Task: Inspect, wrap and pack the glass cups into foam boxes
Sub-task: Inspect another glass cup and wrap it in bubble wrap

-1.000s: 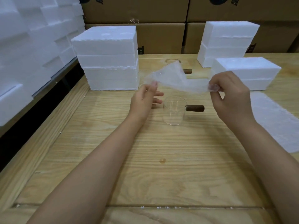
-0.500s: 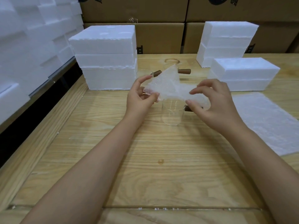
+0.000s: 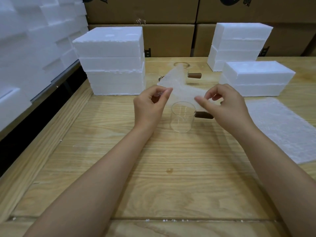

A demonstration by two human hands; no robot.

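A clear glass cup (image 3: 182, 117) with a brown wooden handle (image 3: 203, 115) stands upright on the wooden table (image 3: 171, 168). Just above and behind it a thin white wrap sheet (image 3: 177, 88) is held in the air. My left hand (image 3: 150, 105) pinches its left edge and my right hand (image 3: 225, 106) pinches its right edge. Behind the sheet, two more glass cups with wooden handles (image 3: 195, 75) are partly hidden. Closed white foam boxes are stacked at the left (image 3: 111, 60) and at the back right (image 3: 239, 45), (image 3: 256, 79).
A pile of white wrap sheets (image 3: 280, 127) lies on the table at the right. Cardboard boxes (image 3: 171, 40) line the back. More foam boxes (image 3: 34, 40) are stacked along the left side beyond the table's edge.
My hands have come closer together over the cup, folding the sheet narrower. The right hand moved left and down; the left hand changed its hold on the sheet's edge.
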